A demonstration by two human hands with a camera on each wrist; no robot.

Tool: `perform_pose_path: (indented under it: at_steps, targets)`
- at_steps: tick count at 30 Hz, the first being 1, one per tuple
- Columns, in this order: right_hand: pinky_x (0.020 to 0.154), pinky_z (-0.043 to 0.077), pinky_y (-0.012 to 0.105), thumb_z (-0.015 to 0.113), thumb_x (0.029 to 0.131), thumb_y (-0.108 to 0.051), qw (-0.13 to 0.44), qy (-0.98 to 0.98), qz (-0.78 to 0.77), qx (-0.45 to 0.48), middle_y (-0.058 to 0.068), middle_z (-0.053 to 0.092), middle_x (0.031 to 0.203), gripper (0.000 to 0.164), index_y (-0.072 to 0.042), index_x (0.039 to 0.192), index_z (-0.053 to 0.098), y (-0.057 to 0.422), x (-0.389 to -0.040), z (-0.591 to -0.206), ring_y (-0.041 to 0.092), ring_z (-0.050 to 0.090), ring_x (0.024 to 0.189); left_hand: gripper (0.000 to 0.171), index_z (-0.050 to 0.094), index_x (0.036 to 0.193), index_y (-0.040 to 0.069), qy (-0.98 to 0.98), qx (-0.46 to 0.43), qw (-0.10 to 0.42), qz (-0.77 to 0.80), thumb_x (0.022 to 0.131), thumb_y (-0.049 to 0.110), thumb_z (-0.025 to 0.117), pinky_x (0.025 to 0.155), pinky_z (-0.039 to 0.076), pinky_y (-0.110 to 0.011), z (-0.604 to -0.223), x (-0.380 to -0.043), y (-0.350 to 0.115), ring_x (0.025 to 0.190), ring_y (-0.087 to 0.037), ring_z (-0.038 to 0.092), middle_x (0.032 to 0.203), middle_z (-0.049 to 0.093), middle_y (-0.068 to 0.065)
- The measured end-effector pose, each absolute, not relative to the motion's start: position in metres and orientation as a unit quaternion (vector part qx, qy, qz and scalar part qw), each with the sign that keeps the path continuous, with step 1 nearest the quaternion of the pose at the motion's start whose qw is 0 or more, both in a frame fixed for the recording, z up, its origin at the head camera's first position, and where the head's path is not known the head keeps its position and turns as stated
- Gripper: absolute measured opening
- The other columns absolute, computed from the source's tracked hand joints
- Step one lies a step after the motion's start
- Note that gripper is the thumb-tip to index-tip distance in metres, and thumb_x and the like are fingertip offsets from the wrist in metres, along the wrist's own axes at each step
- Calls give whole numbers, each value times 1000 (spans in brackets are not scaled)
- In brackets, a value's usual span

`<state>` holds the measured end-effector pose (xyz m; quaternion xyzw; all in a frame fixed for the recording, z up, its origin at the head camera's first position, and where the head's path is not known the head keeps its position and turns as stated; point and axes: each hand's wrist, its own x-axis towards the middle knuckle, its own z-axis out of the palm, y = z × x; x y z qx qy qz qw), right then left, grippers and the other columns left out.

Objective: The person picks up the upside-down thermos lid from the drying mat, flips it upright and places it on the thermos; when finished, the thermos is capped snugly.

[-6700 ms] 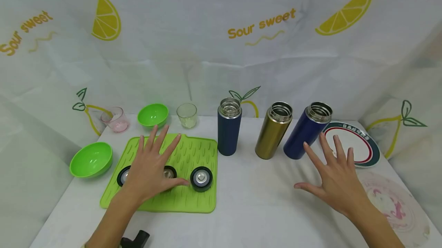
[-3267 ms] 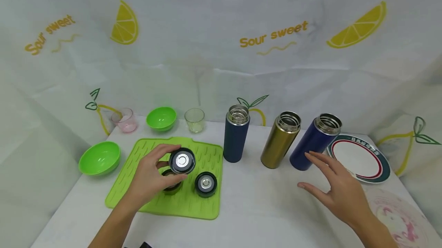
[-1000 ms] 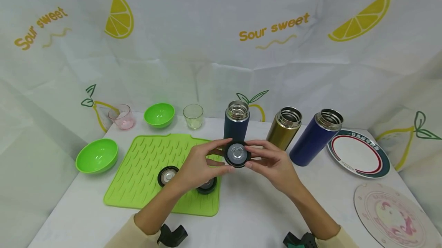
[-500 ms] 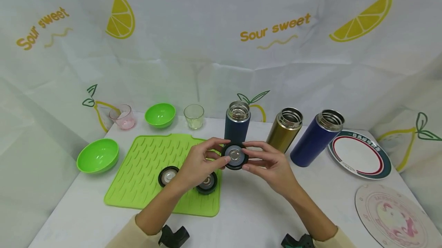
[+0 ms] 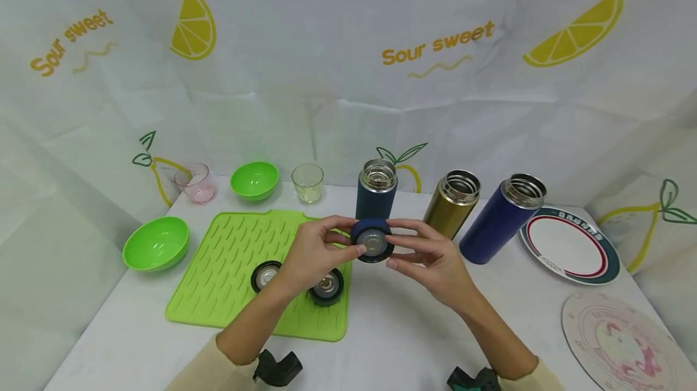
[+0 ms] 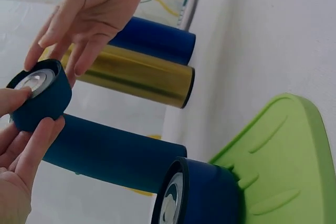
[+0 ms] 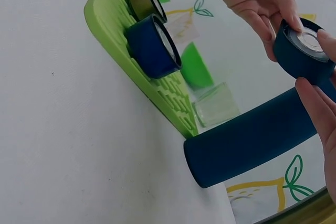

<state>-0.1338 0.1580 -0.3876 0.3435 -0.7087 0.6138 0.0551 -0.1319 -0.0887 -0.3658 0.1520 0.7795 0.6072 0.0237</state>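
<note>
A dark blue bottle lid point(image 5: 373, 238) is held in the air by both hands, its grey inner side facing me. My left hand point(image 5: 316, 258) grips it from the left, the thumb lying over the inner face. From the right, my right hand point(image 5: 430, 264) holds its edge between thumb and fingers. The same lid point(image 6: 44, 100) shows its blue side wall in the left wrist view. Just behind it stands an uncapped dark teal-blue bottle point(image 5: 376, 197). A gold bottle point(image 5: 451, 203) and a bright blue bottle point(image 5: 498, 224), both uncapped, stand farther right.
Two more lids, a gold one point(image 7: 144, 3) and a blue one point(image 7: 149, 48), lie on the green mat point(image 5: 218, 276). Two green bowls point(image 5: 155, 244), a pink glass point(image 5: 196, 188) and a clear glass point(image 5: 308, 185) stand left. At right are a plate point(image 5: 566, 246) and a pink round mat point(image 5: 615, 342).
The left hand lifted this lid off the mat and brought it to the middle, where the right hand joined it. In the last half second the lid has tilted, showing its blue outside.
</note>
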Motion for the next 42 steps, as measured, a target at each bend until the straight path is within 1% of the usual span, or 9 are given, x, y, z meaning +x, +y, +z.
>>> perform_pose_path:
  at_steps: [5,10,13,15,23,30,32,37,42]
  targets:
    - [85,63,29,70,86,15,33,-696,639,327,-6,61,140,33,8,118,67,160,-132,-383,8,66,123,35,73,115,3,768,185,-17,612,81,4,83,76,64,-26,-364,-132,-86,96,-26,78,114,75,-17]
    - [95,59,24,66,91,13,28,-699,643,313,-7,65,135,39,8,129,59,158,-132,-382,7,64,126,32,75,109,2,776,229,-75,582,78,0,85,77,63,-24,-365,-130,-85,95,-25,79,106,77,-15]
    - [98,57,23,65,92,12,35,-703,636,314,-7,66,131,42,8,133,60,156,-132,-382,7,64,125,31,76,108,2,779,243,-95,570,78,0,86,77,63,-22,-366,-129,-84,94,-23,78,102,77,-13]
    - [97,58,22,66,91,11,43,-707,631,317,-8,67,129,42,8,132,62,155,-132,-382,7,65,121,32,76,108,2,779,247,-99,568,78,0,86,76,63,-22,-366,-129,-84,94,-22,78,100,77,-12]
    - [91,59,18,69,88,12,61,-716,617,322,-6,66,123,39,7,127,66,153,-134,-382,6,63,114,38,75,116,2,774,238,-76,582,80,0,84,79,63,-23,-367,-130,-85,103,-25,76,113,75,-13]
    - [81,61,18,69,86,15,81,-707,612,346,-6,66,125,40,7,125,66,153,-136,-377,5,65,116,51,71,127,8,767,208,-38,606,79,11,88,82,63,-26,-364,-129,-88,108,-26,76,125,74,-12]
    - [82,62,20,69,86,15,77,-701,616,351,-5,66,126,40,7,125,66,153,-136,-376,5,66,119,50,72,126,10,766,189,-19,614,79,14,88,81,64,-26,-364,-128,-88,107,-26,76,125,74,-11]
    - [88,62,27,73,84,13,57,-709,611,347,4,66,127,39,4,121,69,153,-136,-376,6,64,125,43,76,120,13,767,156,14,622,80,19,88,81,64,-27,-363,-129,-89,105,-21,77,122,75,-9]
    - [94,60,26,75,82,12,52,-727,589,347,3,63,134,39,4,120,70,154,-135,-377,5,61,128,42,75,118,7,747,173,21,641,79,11,88,87,63,-31,-362,-129,-92,106,-25,76,122,74,-15]
